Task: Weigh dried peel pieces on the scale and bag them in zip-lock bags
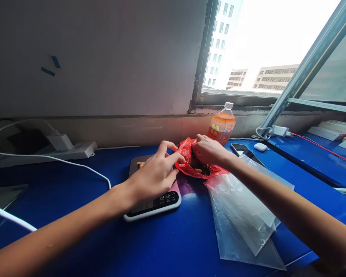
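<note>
- Red bag (186,163) at both hands: thin, glossy, crinkled plastic.
- Brown pieces (203,169) inside it, below the right hand (209,150): rough; material unclear.
- Scale (152,210) under the left hand (151,173): smooth white plastic edge, shiny dark panel.
- Clear bags (242,215) below the right forearm: slick, see-through plastic, lightly creased.
- Bottle (222,122) beyond the right hand: clear, shiny plastic.
- Phone (242,148) right of the right hand: glossy, glass-like face.
- Table (178,242) beneath the hands: smooth, with a soft sheen.
- Wall (118,57) beyond the left hand: smooth, matt.
</note>
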A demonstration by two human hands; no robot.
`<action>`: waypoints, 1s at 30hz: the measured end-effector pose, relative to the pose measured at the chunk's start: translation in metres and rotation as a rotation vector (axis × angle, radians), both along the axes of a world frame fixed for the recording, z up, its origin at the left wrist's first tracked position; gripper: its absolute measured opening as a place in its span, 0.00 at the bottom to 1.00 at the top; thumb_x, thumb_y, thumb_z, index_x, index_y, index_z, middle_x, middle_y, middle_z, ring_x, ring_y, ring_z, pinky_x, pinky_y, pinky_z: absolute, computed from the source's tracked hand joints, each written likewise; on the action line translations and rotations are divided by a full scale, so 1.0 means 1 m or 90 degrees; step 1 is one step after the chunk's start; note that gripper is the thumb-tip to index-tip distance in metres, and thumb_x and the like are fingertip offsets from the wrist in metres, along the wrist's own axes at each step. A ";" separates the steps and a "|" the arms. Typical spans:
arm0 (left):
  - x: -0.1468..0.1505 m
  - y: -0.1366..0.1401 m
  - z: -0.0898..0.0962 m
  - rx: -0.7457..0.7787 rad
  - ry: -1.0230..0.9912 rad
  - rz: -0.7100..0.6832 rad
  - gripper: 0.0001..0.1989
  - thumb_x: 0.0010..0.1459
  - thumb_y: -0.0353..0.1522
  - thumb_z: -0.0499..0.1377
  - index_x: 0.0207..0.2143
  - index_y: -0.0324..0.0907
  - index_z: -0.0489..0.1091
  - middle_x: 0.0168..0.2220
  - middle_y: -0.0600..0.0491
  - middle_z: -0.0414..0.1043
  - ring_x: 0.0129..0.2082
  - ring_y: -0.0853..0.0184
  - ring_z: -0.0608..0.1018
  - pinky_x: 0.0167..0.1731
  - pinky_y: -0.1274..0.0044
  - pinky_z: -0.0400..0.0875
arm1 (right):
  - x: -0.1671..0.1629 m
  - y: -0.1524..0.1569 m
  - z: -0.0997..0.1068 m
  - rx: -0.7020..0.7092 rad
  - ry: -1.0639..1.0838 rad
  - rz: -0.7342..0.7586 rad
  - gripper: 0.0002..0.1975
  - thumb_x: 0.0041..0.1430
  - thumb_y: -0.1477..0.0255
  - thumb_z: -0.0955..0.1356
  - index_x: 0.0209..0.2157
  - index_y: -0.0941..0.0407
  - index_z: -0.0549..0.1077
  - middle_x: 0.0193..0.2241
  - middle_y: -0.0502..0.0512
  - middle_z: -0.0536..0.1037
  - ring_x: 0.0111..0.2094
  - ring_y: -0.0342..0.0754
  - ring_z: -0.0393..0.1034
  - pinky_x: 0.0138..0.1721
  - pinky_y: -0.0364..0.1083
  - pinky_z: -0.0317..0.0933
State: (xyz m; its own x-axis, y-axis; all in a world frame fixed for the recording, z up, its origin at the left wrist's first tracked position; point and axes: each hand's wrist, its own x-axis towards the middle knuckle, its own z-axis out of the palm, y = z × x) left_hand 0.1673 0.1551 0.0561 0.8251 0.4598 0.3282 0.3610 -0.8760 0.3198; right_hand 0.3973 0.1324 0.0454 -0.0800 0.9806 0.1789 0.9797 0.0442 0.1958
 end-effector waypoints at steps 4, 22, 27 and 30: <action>-0.009 0.001 0.000 -0.032 -0.003 -0.016 0.11 0.61 0.32 0.54 0.44 0.42 0.73 0.55 0.46 0.57 0.42 0.64 0.76 0.38 0.72 0.76 | 0.010 -0.007 0.002 0.022 0.023 -0.017 0.10 0.61 0.73 0.65 0.29 0.58 0.77 0.39 0.64 0.74 0.40 0.52 0.69 0.36 0.46 0.61; -0.064 0.005 0.003 -0.056 -0.023 0.092 0.16 0.62 0.43 0.54 0.43 0.46 0.76 0.52 0.48 0.67 0.45 0.60 0.77 0.48 0.69 0.75 | 0.009 -0.059 0.014 0.333 0.434 -0.023 0.08 0.58 0.67 0.66 0.29 0.56 0.73 0.27 0.55 0.78 0.26 0.45 0.68 0.28 0.43 0.59; -0.084 0.008 0.001 -0.054 -0.037 0.142 0.16 0.60 0.45 0.55 0.41 0.48 0.76 0.50 0.50 0.71 0.45 0.60 0.77 0.48 0.71 0.74 | -0.003 -0.053 0.006 0.304 0.236 0.066 0.12 0.64 0.71 0.60 0.29 0.56 0.71 0.29 0.57 0.79 0.28 0.46 0.69 0.32 0.44 0.59; -0.097 0.008 -0.002 -0.059 -0.058 0.167 0.16 0.60 0.47 0.54 0.41 0.49 0.76 0.48 0.52 0.73 0.44 0.59 0.78 0.43 0.72 0.75 | 0.000 -0.052 0.005 0.325 0.159 0.023 0.12 0.64 0.71 0.60 0.31 0.56 0.72 0.30 0.58 0.79 0.29 0.47 0.70 0.31 0.45 0.57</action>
